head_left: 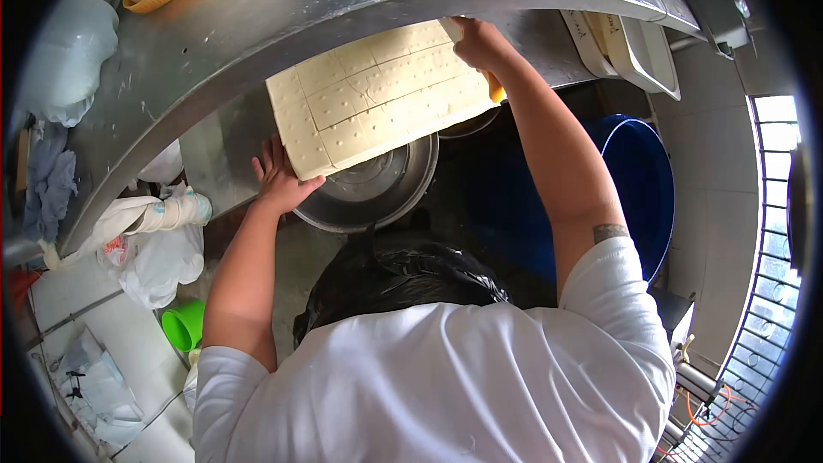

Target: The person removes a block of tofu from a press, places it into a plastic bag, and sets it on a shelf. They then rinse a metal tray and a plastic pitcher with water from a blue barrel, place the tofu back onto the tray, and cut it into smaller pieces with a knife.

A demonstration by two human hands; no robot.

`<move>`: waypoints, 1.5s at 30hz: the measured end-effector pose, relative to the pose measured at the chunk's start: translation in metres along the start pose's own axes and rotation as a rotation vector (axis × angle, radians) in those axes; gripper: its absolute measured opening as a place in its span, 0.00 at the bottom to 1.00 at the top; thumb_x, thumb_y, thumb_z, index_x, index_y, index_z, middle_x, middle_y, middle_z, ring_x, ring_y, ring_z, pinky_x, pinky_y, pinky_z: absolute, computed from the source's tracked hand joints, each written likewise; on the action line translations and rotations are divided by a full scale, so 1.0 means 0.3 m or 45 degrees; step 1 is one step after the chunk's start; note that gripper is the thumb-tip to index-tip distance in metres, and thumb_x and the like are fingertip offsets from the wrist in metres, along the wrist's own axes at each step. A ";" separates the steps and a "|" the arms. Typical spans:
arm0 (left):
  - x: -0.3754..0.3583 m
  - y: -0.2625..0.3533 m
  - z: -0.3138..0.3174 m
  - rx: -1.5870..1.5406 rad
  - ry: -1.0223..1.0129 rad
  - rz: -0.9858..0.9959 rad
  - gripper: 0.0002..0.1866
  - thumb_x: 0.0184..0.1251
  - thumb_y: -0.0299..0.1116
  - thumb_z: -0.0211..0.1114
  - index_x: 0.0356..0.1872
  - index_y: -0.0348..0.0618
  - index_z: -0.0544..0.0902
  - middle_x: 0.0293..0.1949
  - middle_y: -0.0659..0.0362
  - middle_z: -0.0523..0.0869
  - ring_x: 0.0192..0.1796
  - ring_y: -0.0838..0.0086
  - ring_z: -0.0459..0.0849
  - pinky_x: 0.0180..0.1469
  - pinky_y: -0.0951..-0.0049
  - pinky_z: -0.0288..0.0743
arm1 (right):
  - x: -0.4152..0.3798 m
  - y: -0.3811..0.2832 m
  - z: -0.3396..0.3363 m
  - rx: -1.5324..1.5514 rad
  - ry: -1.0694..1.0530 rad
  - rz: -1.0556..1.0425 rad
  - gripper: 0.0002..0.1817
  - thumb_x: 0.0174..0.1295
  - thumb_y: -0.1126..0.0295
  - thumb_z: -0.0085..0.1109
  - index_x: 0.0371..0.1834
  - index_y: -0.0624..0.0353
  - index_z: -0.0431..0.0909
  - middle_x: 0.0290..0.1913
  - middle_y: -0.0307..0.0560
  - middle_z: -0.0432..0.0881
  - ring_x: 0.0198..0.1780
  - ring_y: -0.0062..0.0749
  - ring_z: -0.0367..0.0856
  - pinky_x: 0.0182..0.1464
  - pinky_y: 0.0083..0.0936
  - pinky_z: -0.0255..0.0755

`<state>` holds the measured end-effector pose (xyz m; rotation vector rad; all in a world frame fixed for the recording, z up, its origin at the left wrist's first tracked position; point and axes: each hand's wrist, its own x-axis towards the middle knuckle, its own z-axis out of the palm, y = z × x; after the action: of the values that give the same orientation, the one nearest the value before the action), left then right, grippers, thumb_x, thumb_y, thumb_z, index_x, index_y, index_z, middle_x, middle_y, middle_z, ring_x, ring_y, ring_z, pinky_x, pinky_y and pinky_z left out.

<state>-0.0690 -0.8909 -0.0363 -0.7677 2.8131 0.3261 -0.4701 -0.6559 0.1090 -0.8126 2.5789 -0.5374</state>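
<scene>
A large pale slab point(373, 90), scored into rectangles and dotted with small bumps, lies tilted beneath the curved metal edge. Against its lower left corner rests my left hand point(279, 180), fingers apart, the thumb along the near edge. My right hand point(482, 45) is closed at the slab's right end around what looks like a knife. The pale blade point(450, 30) shows beside the fingers, and a yellow handle end point(496, 90) sticks out below the hand. The blade's tip is hidden. Just under the slab's near side sits a round metal basin point(377, 193).
A curved metal counter point(343, 0) spans the top. White trays point(643, 56) lie at the upper right, above a blue barrel point(643, 180). Plastic bags point(163, 261) hang at the left near a green cup point(183, 326). Black plastic point(394, 270) lies close to my body.
</scene>
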 end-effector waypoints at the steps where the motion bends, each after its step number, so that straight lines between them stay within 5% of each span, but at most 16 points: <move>1: 0.001 0.007 -0.016 0.004 -0.046 -0.006 0.61 0.60 0.68 0.72 0.87 0.58 0.48 0.87 0.48 0.38 0.87 0.42 0.35 0.79 0.20 0.34 | 0.036 0.001 0.013 -0.019 -0.003 0.009 0.45 0.54 0.77 0.50 0.83 0.43 0.67 0.43 0.68 0.90 0.37 0.53 0.91 0.44 0.43 0.85; 3: 0.002 0.013 -0.031 0.004 -0.096 -0.015 0.60 0.60 0.68 0.72 0.87 0.59 0.49 0.87 0.48 0.37 0.87 0.42 0.34 0.79 0.21 0.34 | 0.078 0.010 0.034 -0.086 0.003 -0.013 0.42 0.56 0.79 0.53 0.81 0.50 0.69 0.40 0.66 0.88 0.30 0.48 0.89 0.34 0.39 0.84; 9: 0.006 0.000 -0.007 0.003 -0.093 -0.010 0.60 0.62 0.68 0.71 0.88 0.60 0.47 0.88 0.49 0.34 0.88 0.42 0.30 0.80 0.22 0.32 | -0.002 -0.005 0.006 -0.504 -0.197 -0.045 0.45 0.54 0.77 0.56 0.83 0.48 0.67 0.43 0.64 0.91 0.39 0.58 0.91 0.42 0.43 0.86; 10: 0.005 0.001 -0.004 -0.004 -0.081 -0.018 0.60 0.62 0.68 0.71 0.88 0.60 0.47 0.87 0.49 0.34 0.87 0.42 0.31 0.80 0.22 0.32 | -0.042 0.003 -0.001 -0.504 -0.191 -0.032 0.45 0.54 0.77 0.56 0.83 0.48 0.67 0.43 0.64 0.91 0.39 0.58 0.91 0.42 0.43 0.86; 12: 0.003 0.004 -0.005 -0.010 -0.067 -0.011 0.60 0.62 0.68 0.70 0.88 0.60 0.46 0.87 0.49 0.35 0.87 0.42 0.31 0.80 0.23 0.31 | -0.138 0.019 -0.016 -0.470 -0.209 -0.025 0.44 0.56 0.81 0.54 0.82 0.52 0.67 0.27 0.62 0.87 0.27 0.48 0.90 0.30 0.40 0.84; 16: -0.007 0.021 -0.035 -0.013 -0.106 -0.017 0.59 0.64 0.68 0.69 0.88 0.60 0.45 0.87 0.48 0.35 0.87 0.43 0.31 0.80 0.23 0.32 | -0.441 0.040 -0.088 -0.121 -0.251 0.004 0.42 0.56 0.82 0.52 0.81 0.55 0.69 0.28 0.65 0.87 0.25 0.46 0.89 0.27 0.38 0.82; 19: -0.014 0.034 -0.048 -0.006 -0.103 -0.006 0.60 0.64 0.68 0.69 0.88 0.59 0.45 0.87 0.47 0.37 0.87 0.43 0.31 0.80 0.23 0.32 | -0.647 0.098 -0.083 -0.192 -0.226 0.037 0.40 0.57 0.82 0.52 0.80 0.56 0.70 0.32 0.65 0.88 0.29 0.51 0.89 0.34 0.40 0.84; 22: -0.009 0.022 -0.023 -0.007 -0.077 0.006 0.61 0.63 0.68 0.70 0.88 0.54 0.44 0.86 0.46 0.37 0.87 0.44 0.31 0.80 0.23 0.33 | -0.895 0.114 -0.094 -0.294 -0.266 0.116 0.40 0.59 0.78 0.54 0.81 0.54 0.68 0.47 0.70 0.88 0.50 0.62 0.88 0.56 0.47 0.81; 26: -0.015 0.024 -0.003 0.016 -0.048 0.023 0.63 0.63 0.69 0.70 0.87 0.47 0.44 0.86 0.45 0.39 0.87 0.44 0.34 0.80 0.22 0.35 | -1.234 0.249 -0.087 -0.371 -0.347 0.165 0.40 0.62 0.76 0.57 0.83 0.52 0.65 0.47 0.67 0.87 0.47 0.60 0.88 0.53 0.48 0.82; 28: -0.031 0.020 0.037 -0.019 0.065 -0.020 0.61 0.64 0.69 0.69 0.86 0.45 0.47 0.86 0.43 0.43 0.87 0.44 0.37 0.80 0.22 0.36 | -1.442 0.341 -0.011 -0.505 -0.378 0.146 0.42 0.63 0.74 0.60 0.85 0.48 0.61 0.46 0.62 0.87 0.45 0.59 0.88 0.50 0.48 0.82; 30: -0.095 0.056 0.052 -0.023 0.258 -0.045 0.55 0.66 0.65 0.70 0.83 0.40 0.58 0.83 0.40 0.56 0.85 0.41 0.49 0.79 0.27 0.47 | -1.650 0.352 0.126 -0.497 -0.367 0.476 0.44 0.65 0.71 0.62 0.86 0.47 0.57 0.48 0.59 0.86 0.47 0.57 0.88 0.50 0.47 0.82; 34: -0.177 0.015 0.167 -0.288 0.656 0.049 0.30 0.67 0.51 0.76 0.58 0.37 0.78 0.52 0.49 0.86 0.58 0.50 0.82 0.64 0.43 0.72 | -2.189 0.397 0.555 -0.185 0.305 0.746 0.40 0.65 0.78 0.58 0.83 0.53 0.58 0.64 0.62 0.77 0.59 0.61 0.83 0.59 0.47 0.80; 36: -0.160 -0.008 0.231 -1.064 0.308 -0.179 0.18 0.74 0.41 0.72 0.52 0.41 0.79 0.44 0.56 0.86 0.47 0.61 0.86 0.52 0.53 0.81 | -2.399 0.424 0.748 -0.175 0.621 0.842 0.39 0.65 0.82 0.56 0.81 0.54 0.59 0.71 0.63 0.70 0.69 0.64 0.74 0.68 0.48 0.74; 39: -0.134 0.003 0.174 -2.192 -0.348 -0.579 0.07 0.78 0.29 0.64 0.52 0.46 0.80 0.45 0.60 0.86 0.44 0.71 0.87 0.47 0.60 0.85 | -2.555 0.468 0.977 -0.259 0.842 1.285 0.37 0.67 0.79 0.56 0.81 0.56 0.60 0.74 0.66 0.67 0.73 0.67 0.68 0.72 0.51 0.68; 44: -0.043 -0.022 0.252 -2.473 -0.506 -0.524 0.08 0.82 0.32 0.56 0.47 0.44 0.82 0.40 0.59 0.89 0.44 0.69 0.88 0.49 0.57 0.85 | -2.721 0.639 1.308 -0.347 0.683 1.688 0.21 0.79 0.63 0.52 0.67 0.65 0.74 0.62 0.71 0.78 0.66 0.71 0.73 0.65 0.54 0.72; 45: -0.042 -0.020 0.248 -2.479 -0.551 -0.512 0.08 0.82 0.33 0.56 0.47 0.44 0.82 0.40 0.59 0.89 0.43 0.69 0.88 0.48 0.57 0.85 | -2.722 0.646 1.290 -0.341 0.435 1.641 0.22 0.78 0.61 0.52 0.66 0.66 0.74 0.62 0.71 0.79 0.66 0.71 0.74 0.66 0.55 0.72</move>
<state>-0.0448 -0.8702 -0.1050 -1.1112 1.0733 2.6576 0.2400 -0.1083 -0.1146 0.9819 2.8099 0.0993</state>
